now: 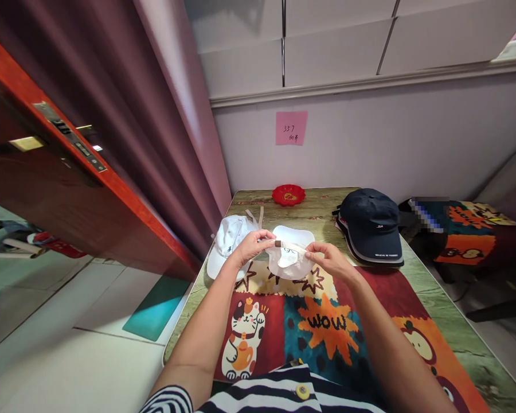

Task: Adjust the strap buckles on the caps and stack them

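A white cap (291, 267) is held over the middle of the table, its strap stretched between my two hands. My left hand (254, 245) pinches the strap's left end, beside a small brown piece. At the other end, the fingers of my right hand (327, 257) are closed on the strap near the cap's edge. Another white cap (230, 244) lies just left of my left hand, with a loose strap standing up behind it. Dark caps (370, 221) sit stacked to the right of my right hand.
A red scalloped dish (288, 195) rests at the table's back edge. A colourful mat (275, 327) covers much of the wooden table (447, 298). The wall with a pink note (291, 128) rises behind. An open door (112, 195) and curtain are at left.
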`<state>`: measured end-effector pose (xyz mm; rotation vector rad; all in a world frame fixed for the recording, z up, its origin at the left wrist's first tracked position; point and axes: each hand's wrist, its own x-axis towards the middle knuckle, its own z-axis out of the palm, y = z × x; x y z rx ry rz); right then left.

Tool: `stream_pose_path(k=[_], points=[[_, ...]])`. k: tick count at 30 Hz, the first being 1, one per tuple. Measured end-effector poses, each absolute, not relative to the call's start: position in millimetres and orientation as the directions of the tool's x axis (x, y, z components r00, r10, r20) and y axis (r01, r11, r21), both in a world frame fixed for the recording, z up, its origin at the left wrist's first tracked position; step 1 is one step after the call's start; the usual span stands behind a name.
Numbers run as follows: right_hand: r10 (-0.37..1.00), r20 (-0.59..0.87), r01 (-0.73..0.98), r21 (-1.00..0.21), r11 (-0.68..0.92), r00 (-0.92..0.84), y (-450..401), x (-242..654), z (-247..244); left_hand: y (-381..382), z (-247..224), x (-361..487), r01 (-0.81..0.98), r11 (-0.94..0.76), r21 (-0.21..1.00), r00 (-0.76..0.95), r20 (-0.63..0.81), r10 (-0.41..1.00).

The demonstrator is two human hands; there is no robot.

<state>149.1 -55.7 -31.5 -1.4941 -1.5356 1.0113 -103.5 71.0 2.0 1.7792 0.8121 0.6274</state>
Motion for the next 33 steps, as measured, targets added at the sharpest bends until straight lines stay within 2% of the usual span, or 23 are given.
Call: stream_pose_path(k=[3,5,10,15,20,26,30,33], points=[[0.999,0.031,0.374,-0.926,0.043,-0.038,-50,145,-38,69,10,-103,0.242,-0.364,0.899,0.633,0.138,0.762],[0.998,0.041,0.341,-0.939,0.053,-0.043,-47,141,-39,68,14,-102,0.258,-0.367,0.893,0.677,0.104,0.728],[0.997,0.059,0.278,-0.958,0.072,-0.055,-46,140,-36,72,13,-105,0.306,-0.24,0.921,0.764,-0.088,0.639],[0.998,0.005,0.202,-0.979,0.017,-0.064,-50,147,-30,76,5,-110,0.279,-0.066,0.958,0.78,-0.186,0.597],[0.994,-0.03,0.156,-0.988,-0.013,-0.105,-52,151,-26,74,1,-109,0.309,-0.045,0.95,0.8,-0.233,0.553],[0.992,-0.031,0.254,-0.967,0.0,-0.12,-55,161,-27,75,1,-110,0.335,-0.1,0.937,0.832,-0.245,0.497],[0.959,-0.14,0.324,-0.944,-0.054,-0.247,-57,172,-32,75,2,-112,0.361,-0.086,0.929,0.831,-0.279,0.48],[0.954,-0.152,0.364,-0.93,-0.05,-0.257,-57,178,-32,72,2,-110,0.323,-0.039,0.946,0.81,-0.254,0.529]])
